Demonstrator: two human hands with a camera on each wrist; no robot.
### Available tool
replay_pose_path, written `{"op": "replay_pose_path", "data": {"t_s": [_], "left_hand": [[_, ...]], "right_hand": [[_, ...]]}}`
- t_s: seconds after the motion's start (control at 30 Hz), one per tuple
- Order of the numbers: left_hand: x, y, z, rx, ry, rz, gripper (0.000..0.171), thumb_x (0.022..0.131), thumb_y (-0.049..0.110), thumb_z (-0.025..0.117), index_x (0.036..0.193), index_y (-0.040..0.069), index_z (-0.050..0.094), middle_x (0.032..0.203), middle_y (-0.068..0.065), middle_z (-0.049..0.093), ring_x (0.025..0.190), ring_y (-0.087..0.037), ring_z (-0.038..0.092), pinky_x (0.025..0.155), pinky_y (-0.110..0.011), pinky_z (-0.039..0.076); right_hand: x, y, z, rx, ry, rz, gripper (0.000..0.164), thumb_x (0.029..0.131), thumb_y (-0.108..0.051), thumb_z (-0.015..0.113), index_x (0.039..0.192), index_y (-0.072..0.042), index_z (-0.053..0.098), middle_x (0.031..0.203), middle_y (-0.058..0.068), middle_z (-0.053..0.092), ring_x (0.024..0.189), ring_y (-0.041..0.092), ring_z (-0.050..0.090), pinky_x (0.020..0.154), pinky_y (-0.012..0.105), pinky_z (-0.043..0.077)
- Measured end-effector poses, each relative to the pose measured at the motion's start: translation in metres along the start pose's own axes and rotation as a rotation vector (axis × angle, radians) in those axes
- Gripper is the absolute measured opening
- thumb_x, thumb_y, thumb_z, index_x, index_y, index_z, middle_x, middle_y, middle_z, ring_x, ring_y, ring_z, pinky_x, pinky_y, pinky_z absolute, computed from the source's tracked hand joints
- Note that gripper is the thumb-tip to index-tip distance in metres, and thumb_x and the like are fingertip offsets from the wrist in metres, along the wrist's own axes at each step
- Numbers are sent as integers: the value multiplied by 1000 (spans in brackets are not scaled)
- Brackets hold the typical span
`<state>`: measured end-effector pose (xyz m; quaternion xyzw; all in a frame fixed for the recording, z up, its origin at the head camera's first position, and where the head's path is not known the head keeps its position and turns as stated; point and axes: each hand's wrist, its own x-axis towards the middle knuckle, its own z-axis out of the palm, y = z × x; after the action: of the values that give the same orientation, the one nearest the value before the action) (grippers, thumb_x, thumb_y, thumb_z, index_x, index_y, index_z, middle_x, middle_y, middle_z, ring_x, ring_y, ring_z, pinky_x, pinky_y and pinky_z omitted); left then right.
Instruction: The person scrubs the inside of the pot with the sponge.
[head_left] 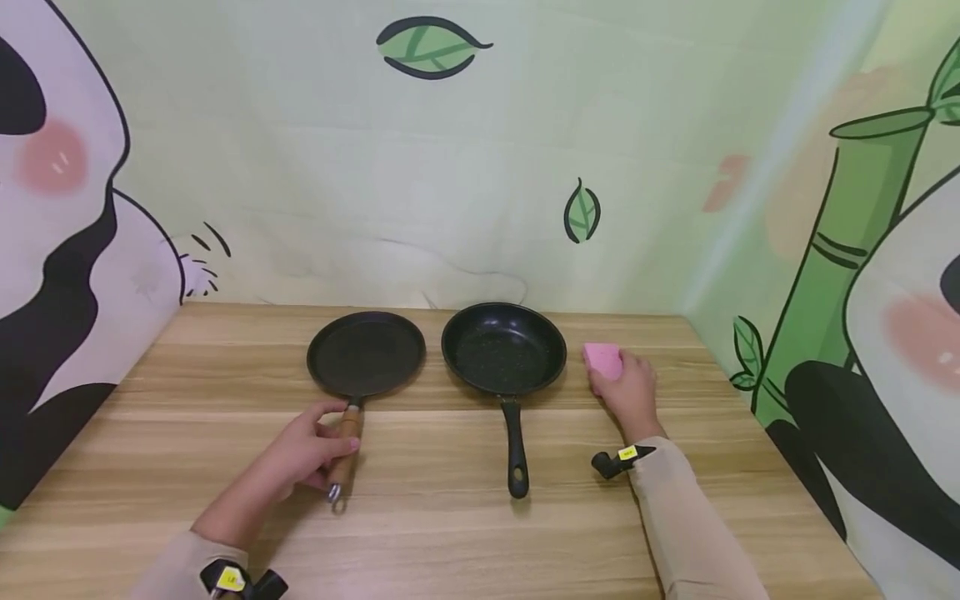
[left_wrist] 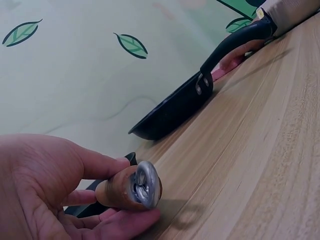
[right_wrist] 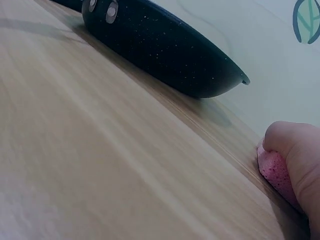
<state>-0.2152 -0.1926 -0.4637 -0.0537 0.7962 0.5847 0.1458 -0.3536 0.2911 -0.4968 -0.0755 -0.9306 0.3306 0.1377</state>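
Two black pans lie side by side on the wooden table point(head_left: 465, 533). The flat griddle pan point(head_left: 366, 353) on the left has a wooden handle point(head_left: 347, 433) with a metal end cap point(left_wrist: 145, 183). My left hand point(head_left: 311, 454) curls its fingers and thumb around that handle. The deeper frying pan point(head_left: 503, 347) has a black handle point(head_left: 514, 450) pointing toward me. To its right, my right hand point(head_left: 628, 390) grips a pink sponge point(head_left: 603, 359) resting on the table; the thumb point(right_wrist: 292, 150) presses its near side point(right_wrist: 274, 170).
Green panda-and-bamboo printed walls close the table on the left, back and right. The right wall point(head_left: 847, 333) stands near the sponge. Bare wood stretches along the front of the table.
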Motion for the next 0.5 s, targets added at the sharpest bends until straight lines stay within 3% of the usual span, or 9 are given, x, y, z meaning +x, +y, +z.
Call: {"op": "replay_pose_path", "data": {"t_s": [0.2, 0.5], "left_hand": [[-1, 0, -3, -4, -5, -6, 71, 95, 14, 71, 151, 7, 29, 124, -30, 47, 77, -29, 67, 59, -45, 62], [-1, 0, -2, -3, -10, -11, 71, 96, 14, 70, 152, 7, 28, 126, -31, 46, 78, -30, 67, 59, -46, 62]], "right_hand": [[0, -10, -1, -28, -5, 25, 81, 85, -37, 69, 148, 7, 42, 137, 33, 46, 124, 46, 41, 102, 57, 42], [11, -33, -9, -58, 7, -20, 77, 91, -45, 64, 146, 6, 45, 132, 30, 50, 118, 42, 47, 99, 53, 46]]}}
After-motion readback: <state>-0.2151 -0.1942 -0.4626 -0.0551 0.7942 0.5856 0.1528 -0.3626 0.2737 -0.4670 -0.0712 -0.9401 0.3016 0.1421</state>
